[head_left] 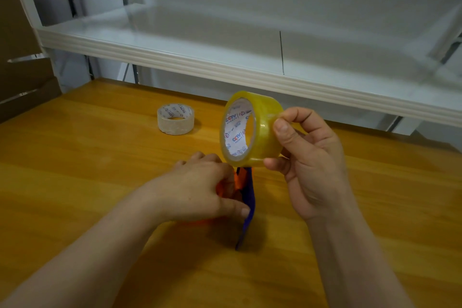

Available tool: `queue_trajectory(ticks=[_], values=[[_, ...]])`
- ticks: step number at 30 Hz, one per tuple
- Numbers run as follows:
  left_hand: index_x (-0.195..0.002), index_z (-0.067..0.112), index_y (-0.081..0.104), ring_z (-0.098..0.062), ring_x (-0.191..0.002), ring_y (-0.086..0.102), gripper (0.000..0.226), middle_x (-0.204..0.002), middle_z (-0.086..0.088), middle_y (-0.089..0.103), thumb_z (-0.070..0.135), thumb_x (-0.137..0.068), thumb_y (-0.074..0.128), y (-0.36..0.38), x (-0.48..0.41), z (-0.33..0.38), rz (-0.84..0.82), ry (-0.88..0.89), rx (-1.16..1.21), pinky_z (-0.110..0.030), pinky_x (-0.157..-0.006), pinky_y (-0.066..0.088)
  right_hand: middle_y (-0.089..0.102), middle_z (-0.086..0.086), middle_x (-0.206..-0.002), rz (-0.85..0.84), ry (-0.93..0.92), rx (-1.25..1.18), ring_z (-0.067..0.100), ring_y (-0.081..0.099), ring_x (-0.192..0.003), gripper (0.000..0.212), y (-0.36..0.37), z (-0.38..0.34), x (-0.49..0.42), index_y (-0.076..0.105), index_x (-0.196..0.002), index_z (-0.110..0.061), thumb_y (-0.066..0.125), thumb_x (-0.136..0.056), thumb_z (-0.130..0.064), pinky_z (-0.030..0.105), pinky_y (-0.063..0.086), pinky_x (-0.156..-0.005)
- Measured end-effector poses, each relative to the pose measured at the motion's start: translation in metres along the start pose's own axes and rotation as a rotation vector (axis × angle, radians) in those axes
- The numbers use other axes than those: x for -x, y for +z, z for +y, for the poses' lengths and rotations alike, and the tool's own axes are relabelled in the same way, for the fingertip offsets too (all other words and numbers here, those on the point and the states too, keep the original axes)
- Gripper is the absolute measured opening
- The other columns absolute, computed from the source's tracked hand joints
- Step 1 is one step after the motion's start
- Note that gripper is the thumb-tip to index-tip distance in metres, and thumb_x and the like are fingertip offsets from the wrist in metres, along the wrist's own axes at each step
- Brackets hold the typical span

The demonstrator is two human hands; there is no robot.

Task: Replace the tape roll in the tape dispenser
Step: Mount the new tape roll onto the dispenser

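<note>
The tape roll (260, 132), a thick yellowish one with a white printed core, is up off the table, held on edge in the right hand (310, 160) so that its open core faces the left. The right hand pinches it: the thumb presses on the outer band, the forefinger curls over the band above the thumb, and another finger props the lower rim from beneath. The roll hangs just above and beyond the left hand (200, 190), with its bottom edge close over the top of the tape dispenser (248, 195); whether roll and dispenser touch cannot be told.

The tape dispenser stands on the table (75, 170) between the two hands, directly below the roll. Its blue side plate shows edge-on, and orange parts show on the side where the left hand lies. The left hand grips it, fingers curled round the orange part and the thumb laid along the blue plate; most of the dispenser is hidden under this hand.

A second roll (175, 119), pale and clear round a printed core, lies flat on the table well beyond the left hand, apart from everything else. Behind the table runs a white shelf (225, 57), and brown cardboard (20, 57) stands at the far left.
</note>
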State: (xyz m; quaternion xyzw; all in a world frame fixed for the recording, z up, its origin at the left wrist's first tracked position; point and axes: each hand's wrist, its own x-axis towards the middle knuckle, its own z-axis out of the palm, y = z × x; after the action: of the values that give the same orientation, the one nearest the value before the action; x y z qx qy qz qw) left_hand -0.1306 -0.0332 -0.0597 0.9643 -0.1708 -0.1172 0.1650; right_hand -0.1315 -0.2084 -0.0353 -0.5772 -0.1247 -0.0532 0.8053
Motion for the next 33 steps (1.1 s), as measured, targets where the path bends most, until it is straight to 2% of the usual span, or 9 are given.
queue_trajectory(ticks=[4, 7, 10, 13, 17, 23, 26, 30, 33], values=[[-0.106, 0.042, 0.056, -0.013, -0.117, 0.033, 0.057, -0.124, 0.014, 0.043, 0.083, -0.067, 0.054, 0.006, -0.002, 0.005, 0.093, -0.001, 0.02, -0.041, -0.103, 0.035, 0.073, -0.005, -0.077, 0.0, 0.006, -0.01, 0.01, 0.069, -0.065, 0.011, 0.001, -0.001, 0.001, 0.066, -0.088, -0.018, 0.069, -0.077, -0.02, 0.021, 0.053, -0.041], [-0.102, 0.044, 0.056, -0.013, -0.128, 0.032, 0.038, -0.132, 0.013, 0.042, 0.069, -0.075, 0.064, -0.008, 0.004, -0.002, 0.171, -0.083, 0.166, -0.045, -0.11, 0.034, 0.073, -0.006, -0.078, 0.034, -0.01, -0.022, 0.01, 0.068, -0.067, 0.013, 0.0, -0.003, 0.0, 0.067, -0.088, -0.019, 0.07, -0.075, -0.02, 0.021, 0.054, -0.042], [-0.106, 0.037, 0.057, -0.016, -0.13, 0.041, 0.028, -0.129, 0.009, 0.049, 0.048, -0.084, 0.07, -0.022, 0.009, -0.02, 0.43, -0.128, 0.391, -0.044, -0.107, 0.039, 0.073, -0.004, -0.08, 0.048, -0.013, 0.005, 0.011, 0.068, -0.068, 0.01, -0.002, -0.001, -0.001, 0.069, -0.086, -0.021, 0.07, -0.076, -0.02, 0.022, 0.054, -0.042], [-0.12, 0.037, 0.047, -0.005, -0.119, 0.053, 0.046, -0.12, 0.013, 0.057, 0.046, -0.082, 0.07, -0.032, 0.021, -0.019, 0.649, 0.066, 0.65, -0.029, -0.1, 0.041, 0.07, 0.001, -0.083, 0.025, -0.003, 0.033, 0.019, 0.065, -0.073, 0.007, 0.002, 0.003, 0.0, 0.071, -0.082, -0.024, 0.072, -0.076, -0.021, 0.023, 0.054, -0.042], [-0.132, 0.055, 0.034, 0.004, -0.117, 0.053, 0.068, -0.118, 0.02, 0.056, 0.055, -0.076, 0.072, -0.028, 0.032, 0.005, 0.562, 0.241, 0.556, -0.021, -0.093, 0.044, 0.069, 0.003, -0.08, -0.029, -0.028, 0.08, 0.019, 0.065, -0.07, 0.008, 0.013, 0.006, 0.005, 0.07, -0.084, -0.021, 0.071, -0.076, -0.023, 0.024, 0.053, -0.044], [-0.11, 0.052, 0.054, 0.007, -0.101, 0.06, 0.034, -0.106, 0.03, 0.056, 0.035, -0.085, 0.071, -0.02, 0.026, 0.014, 0.67, 0.238, 0.652, -0.02, -0.073, 0.055, 0.068, -0.003, -0.08, -0.065, -0.083, 0.15, 0.015, 0.066, -0.074, 0.005, 0.022, 0.011, 0.011, 0.071, -0.087, -0.02, 0.067, -0.089, -0.017, 0.026, 0.057, -0.05], [-0.104, 0.043, 0.059, -0.005, -0.083, 0.066, 0.033, -0.092, 0.025, 0.062, 0.019, -0.087, 0.072, -0.018, 0.026, 0.018, 0.656, 0.277, 0.804, -0.028, -0.061, 0.058, 0.068, 0.0, -0.082, -0.064, -0.086, 0.126, 0.02, 0.066, -0.077, 0.004, 0.024, 0.012, 0.012, 0.071, -0.086, -0.02, 0.067, -0.086, -0.021, 0.026, 0.058, -0.051], [-0.103, 0.032, 0.06, -0.052, -0.083, 0.064, 0.031, -0.098, 0.006, 0.07, 0.008, -0.088, 0.071, -0.015, 0.026, 0.023, 0.679, 0.279, 0.997, -0.071, -0.059, 0.053, 0.069, 0.002, -0.086, -0.072, -0.067, 0.093, 0.017, 0.068, -0.078, 0.006, 0.026, 0.013, 0.012, 0.072, -0.082, -0.025, 0.067, -0.079, -0.027, 0.024, 0.057, -0.053], [-0.102, 0.028, 0.06, -0.041, -0.081, 0.069, 0.028, -0.095, -0.001, 0.07, 0.007, -0.088, 0.07, -0.012, 0.022, 0.023, 0.686, 0.33, 0.993, -0.057, -0.061, 0.059, 0.064, 0.009, -0.092, -0.059, -0.052, 0.079, 0.019, 0.064, -0.08, 0.006, 0.024, 0.015, 0.01, 0.072, -0.083, -0.026, 0.069, -0.078, -0.028, 0.022, 0.054, -0.053]])
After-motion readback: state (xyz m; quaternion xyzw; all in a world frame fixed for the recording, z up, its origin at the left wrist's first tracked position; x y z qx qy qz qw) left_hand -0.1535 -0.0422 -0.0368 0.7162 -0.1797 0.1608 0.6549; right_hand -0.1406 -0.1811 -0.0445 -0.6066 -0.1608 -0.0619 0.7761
